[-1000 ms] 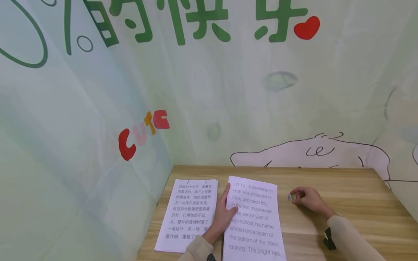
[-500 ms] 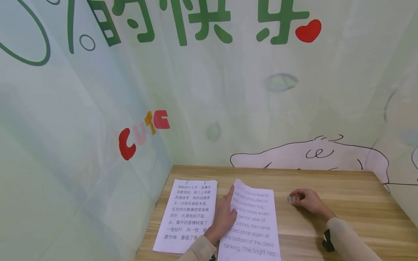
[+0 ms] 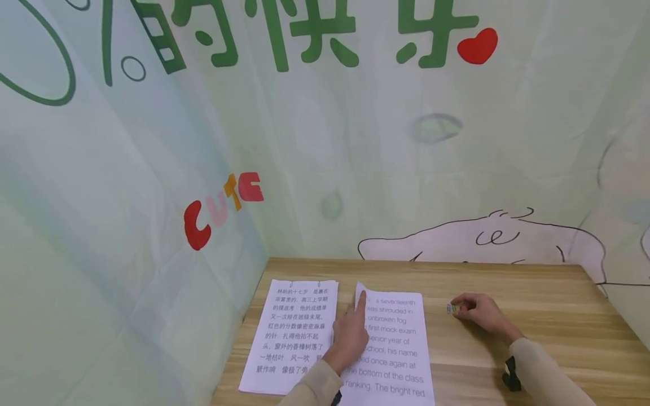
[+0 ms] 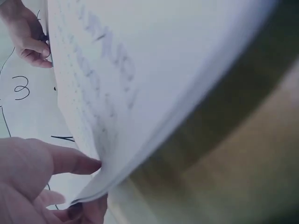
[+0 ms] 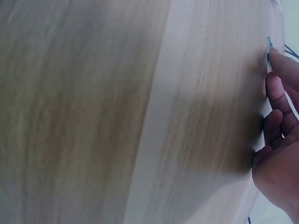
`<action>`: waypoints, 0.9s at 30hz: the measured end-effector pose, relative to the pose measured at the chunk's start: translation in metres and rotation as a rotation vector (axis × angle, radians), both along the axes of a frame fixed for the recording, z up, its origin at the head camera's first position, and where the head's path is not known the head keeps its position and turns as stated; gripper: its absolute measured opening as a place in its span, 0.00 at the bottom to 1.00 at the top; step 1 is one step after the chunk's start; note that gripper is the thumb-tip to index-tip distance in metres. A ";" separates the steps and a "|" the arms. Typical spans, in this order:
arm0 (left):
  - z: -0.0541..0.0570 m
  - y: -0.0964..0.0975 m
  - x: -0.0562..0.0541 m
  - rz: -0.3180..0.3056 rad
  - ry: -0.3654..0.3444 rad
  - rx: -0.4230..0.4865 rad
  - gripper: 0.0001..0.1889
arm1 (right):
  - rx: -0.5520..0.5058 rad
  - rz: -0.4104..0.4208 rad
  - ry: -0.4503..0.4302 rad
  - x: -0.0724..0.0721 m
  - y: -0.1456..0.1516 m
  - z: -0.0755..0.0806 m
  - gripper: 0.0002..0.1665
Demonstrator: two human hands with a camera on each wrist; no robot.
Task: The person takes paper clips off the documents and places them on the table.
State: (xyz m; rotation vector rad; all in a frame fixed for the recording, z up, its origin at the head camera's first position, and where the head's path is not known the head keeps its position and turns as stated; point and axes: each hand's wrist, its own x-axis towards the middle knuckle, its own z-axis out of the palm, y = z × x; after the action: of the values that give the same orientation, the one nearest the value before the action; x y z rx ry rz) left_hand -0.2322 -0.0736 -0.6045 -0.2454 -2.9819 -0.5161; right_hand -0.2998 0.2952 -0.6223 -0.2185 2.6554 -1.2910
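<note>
My left hand (image 3: pixel 349 337) pinches the left edge of a stack of printed paper (image 3: pixel 391 349) with English text, the thumb on top and fingers under the sheets. In the left wrist view the pinched edge of the paper (image 4: pixel 154 93) bends upward. At the far left corner of the stack, the index finger lies straight over the first line. Right of the stack, my right hand (image 3: pixel 482 312) rests on the table and pinches a small thin piece (image 3: pixel 451 308), green and bluish-white. Only its teal edge (image 5: pixel 269 44) shows past the fingertips in the right wrist view.
A second stack of paper (image 3: pixel 291 332) with Chinese text lies at the left, two clips on its top edge; my left forearm covers its lower right corner. The wooden table (image 3: pixel 533 282) meets a printed cloth wall (image 3: pixel 315 141) at the back and left.
The English stack has shifted slightly left and toward me, and its top left corner has curled up. My left index finger has moved over that corner. The right hand stays in place.
</note>
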 end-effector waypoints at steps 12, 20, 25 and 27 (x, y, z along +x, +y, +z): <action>0.008 -0.002 -0.011 0.029 -0.061 -0.140 0.28 | 0.004 -0.005 -0.004 0.000 0.001 -0.002 0.16; 0.011 -0.006 -0.012 0.063 -0.071 -0.188 0.22 | 0.019 -0.020 -0.003 0.002 -0.001 0.000 0.15; 0.008 -0.012 -0.013 0.031 -0.128 -0.166 0.23 | 0.003 -0.002 0.020 0.003 -0.001 0.000 0.15; 0.007 -0.017 -0.012 0.000 -0.130 -0.135 0.22 | 0.006 0.007 0.037 0.004 0.000 0.000 0.16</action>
State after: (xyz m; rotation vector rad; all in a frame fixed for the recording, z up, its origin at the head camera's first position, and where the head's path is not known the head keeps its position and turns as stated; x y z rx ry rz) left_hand -0.2442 -0.0901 -0.5978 -0.2322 -3.1474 -0.3430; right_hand -0.2959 0.2949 -0.6228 -0.2533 2.6866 -1.2896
